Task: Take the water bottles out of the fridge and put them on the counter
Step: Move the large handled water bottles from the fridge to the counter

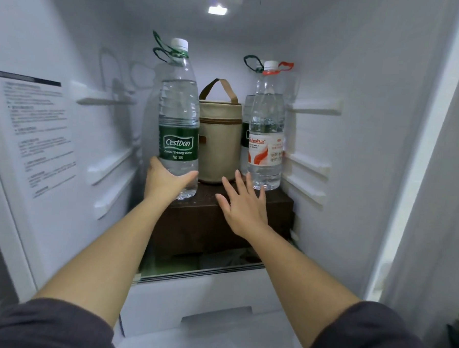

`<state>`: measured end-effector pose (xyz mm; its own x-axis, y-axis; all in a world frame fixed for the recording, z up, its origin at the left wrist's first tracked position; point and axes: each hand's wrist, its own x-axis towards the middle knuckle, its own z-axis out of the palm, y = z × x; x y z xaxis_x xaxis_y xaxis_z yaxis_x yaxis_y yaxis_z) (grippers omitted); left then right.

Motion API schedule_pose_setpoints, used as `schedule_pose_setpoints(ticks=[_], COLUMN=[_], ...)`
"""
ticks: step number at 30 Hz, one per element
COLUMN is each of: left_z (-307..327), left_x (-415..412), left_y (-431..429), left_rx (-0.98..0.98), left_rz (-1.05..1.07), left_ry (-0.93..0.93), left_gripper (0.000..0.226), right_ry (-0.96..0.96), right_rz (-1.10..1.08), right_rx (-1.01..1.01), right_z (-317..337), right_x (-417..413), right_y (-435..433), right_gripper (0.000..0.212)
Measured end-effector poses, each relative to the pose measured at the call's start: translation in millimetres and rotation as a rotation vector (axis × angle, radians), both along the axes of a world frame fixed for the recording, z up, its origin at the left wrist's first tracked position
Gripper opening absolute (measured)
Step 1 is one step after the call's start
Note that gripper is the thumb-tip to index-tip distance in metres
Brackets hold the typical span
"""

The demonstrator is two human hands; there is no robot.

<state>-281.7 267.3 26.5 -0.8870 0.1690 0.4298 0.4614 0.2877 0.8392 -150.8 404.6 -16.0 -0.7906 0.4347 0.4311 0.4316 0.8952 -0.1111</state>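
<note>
In fridge (362,61), left hand (167,181) grips green-label bottle (179,118) on maybe-wooden box (194,220).

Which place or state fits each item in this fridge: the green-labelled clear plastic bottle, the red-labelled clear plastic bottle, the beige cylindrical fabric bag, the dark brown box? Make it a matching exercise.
Items:
1. green-labelled clear plastic bottle
2. red-labelled clear plastic bottle
3. beige cylindrical fabric bag
4. dark brown box

Places or states:
A. between the two front bottles
B. lowest, beneath the bag
C. gripped low down by the left hand
D. standing ungripped at the right

Pairs: 1-C, 2-D, 3-A, 4-B
</note>
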Motion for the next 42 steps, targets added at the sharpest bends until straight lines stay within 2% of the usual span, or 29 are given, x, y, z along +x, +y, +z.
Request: schedule_pose_setpoints(ticks=[4, 6, 8, 11, 13, 18, 20, 22, 25, 29, 33, 37, 42], left_z=[-7.4, -11.2, -12.7, -12.9, -13.7, -16.3, -19.7, -22.3, -19.3, -19.3, -17.4, -14.9, -4.0], left_x=[10.7, 12.9, 12.6, 8.6, 8.1, 9.5, 10.5, 11.5, 15.3, 18.1, 25.2, 34.4, 39.9], left_y=[-7.9, -8.6, -8.3, -7.0, -6.6, -5.2, -5.3, -6.2, -8.0, -9.9, -12.9, -15.3, -15.8], left_rx=[-0.014, -0.024, -0.025, -0.021, -0.029, -0.049, -0.129, -0.154, -0.081, -0.072, -0.099, -0.098, -0.11], left_rz=[0.003, 0.016, 0.009, -0.006, -0.017, -0.009, 0.02, 0.045, 0.013, -0.046, -0.096, -0.146, -0.227], left_ry=[0.049, 0.056, 0.058, 0.053, 0.042, 0.061, 0.149, 0.222, 0.165, 0.218, 0.284, 0.342, 0.264], left_gripper=[0.09, 0.09, 0.091, 0.093, 0.092, 0.086, 0.086, 0.086, 0.086, 0.087, 0.096, 0.099, 0.101], right_ry=[-0.003, 0.014, 0.146, 0.491, 0.599, 0.56, 0.552, 0.559, 0.587, 0.641, 0.692, 0.796, 0.841], right_rz=[0.013, 0.017, 0.051, 0.218, 0.326, 0.476, 0.456, 0.402, 0.375, 0.355, 0.322, 0.336, 0.29], right_rx=[-0.016, -0.085, -0.268, -0.652, -0.783, -0.943, -0.96, -0.943, -0.936, -0.929, -0.859, -0.948, -0.966], right_z=[2.3, 4.2, 12.7, 58.1, 97.8, 181.4, 198.0, 203.3, 201.5, 197.1, 202.1, 211.9, 206.2], right_x=[2.5, 2.7, 0.7, -5.3, -13.2, -46.9, -62.1, -71.3, -65.7, -41.1, -6.6, 29.2, 52.3], right_y=[-0.5, -0.6, -2.2, -16.7, -31.1, -64.6, -72.7, -75.4, -72.6, -63.9, -52.4, -44.8, -44.0], right_gripper=[0.06, 0.062, 0.068, 0.079, 0.084, 0.101, 0.104, 0.1, 0.094, 0.085, 0.066, 0.047, 0.033])
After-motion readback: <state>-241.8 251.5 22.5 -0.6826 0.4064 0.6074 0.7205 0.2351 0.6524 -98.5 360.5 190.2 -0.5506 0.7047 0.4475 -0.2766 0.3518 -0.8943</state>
